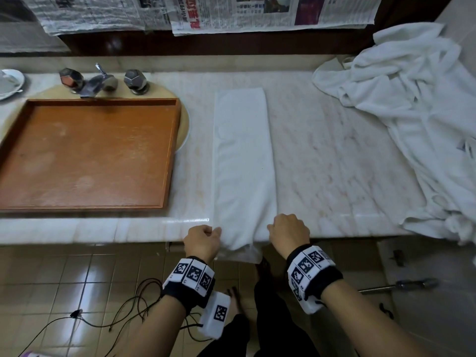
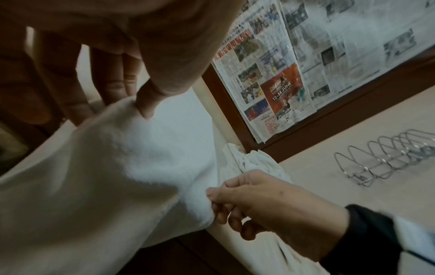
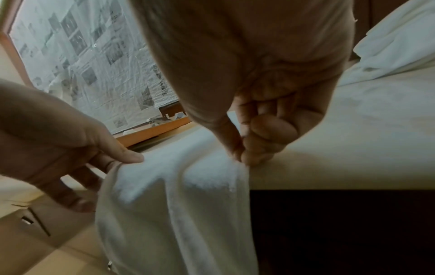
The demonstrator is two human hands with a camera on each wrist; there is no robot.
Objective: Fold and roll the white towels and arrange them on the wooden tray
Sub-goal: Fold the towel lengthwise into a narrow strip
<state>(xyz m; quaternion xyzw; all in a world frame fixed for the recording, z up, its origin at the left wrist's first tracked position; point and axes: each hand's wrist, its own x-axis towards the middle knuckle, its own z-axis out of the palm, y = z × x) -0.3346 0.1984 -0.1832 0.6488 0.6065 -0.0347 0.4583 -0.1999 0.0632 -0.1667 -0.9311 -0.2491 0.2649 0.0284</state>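
Observation:
A white towel (image 1: 242, 155), folded into a long narrow strip, lies on the marble counter (image 1: 334, 155) and runs from the back toward me. Its near end hangs over the front edge. My left hand (image 1: 203, 240) pinches the towel's near left corner between thumb and fingers (image 2: 146, 106). At the near right corner, my right hand (image 1: 288, 234) pinches the towel (image 3: 179, 186) with thumb and curled fingers (image 3: 244, 154). The wooden tray (image 1: 170, 150) sits to the left over the sink, with nothing on it.
A heap of crumpled white towels (image 1: 412, 112) fills the counter's right side. Taps (image 1: 100, 81) stand behind the tray, a white dish (image 1: 10, 82) at far left. Newspaper (image 1: 257, 14) covers the mirror behind. A wire rack (image 2: 388, 158) hangs on the wall at right.

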